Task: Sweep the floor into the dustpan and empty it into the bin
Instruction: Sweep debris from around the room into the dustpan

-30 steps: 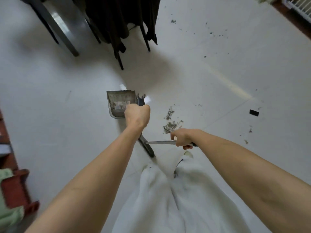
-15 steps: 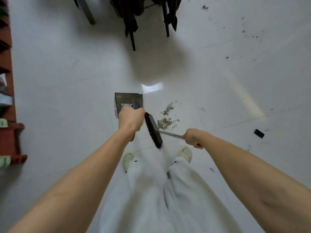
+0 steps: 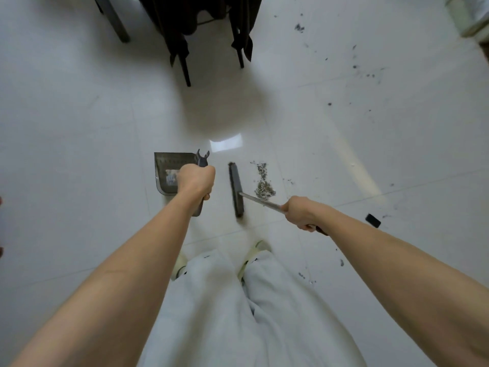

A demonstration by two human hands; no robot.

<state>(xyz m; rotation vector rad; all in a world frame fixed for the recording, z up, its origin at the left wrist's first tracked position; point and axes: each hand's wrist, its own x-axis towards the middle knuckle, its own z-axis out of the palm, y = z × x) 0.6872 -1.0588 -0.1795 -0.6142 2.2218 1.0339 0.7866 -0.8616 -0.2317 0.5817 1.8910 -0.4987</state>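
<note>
A grey dustpan (image 3: 166,168) hangs over the white floor, with my left hand (image 3: 196,180) gripping its upright handle. My right hand (image 3: 300,211) grips the metal handle of a broom whose dark brush head (image 3: 235,189) stands on the floor between the dustpan and a small pile of grey debris (image 3: 264,185). The brush head lies just left of the pile. More dark specks (image 3: 365,72) are scattered at the far right, and a few bits (image 3: 307,276) lie near my right leg.
A chair draped with dark cloth (image 3: 209,27) stands ahead, and a grey furniture leg (image 3: 116,22) is at the far left. A small black object (image 3: 373,220) lies on the floor to the right. My white trousers and shoes fill the bottom centre.
The broom head has swung from in front of my feet up and to the right, now beside the debris pile. The view has tilted toward the chair. The dustpan stays held at the left.
</note>
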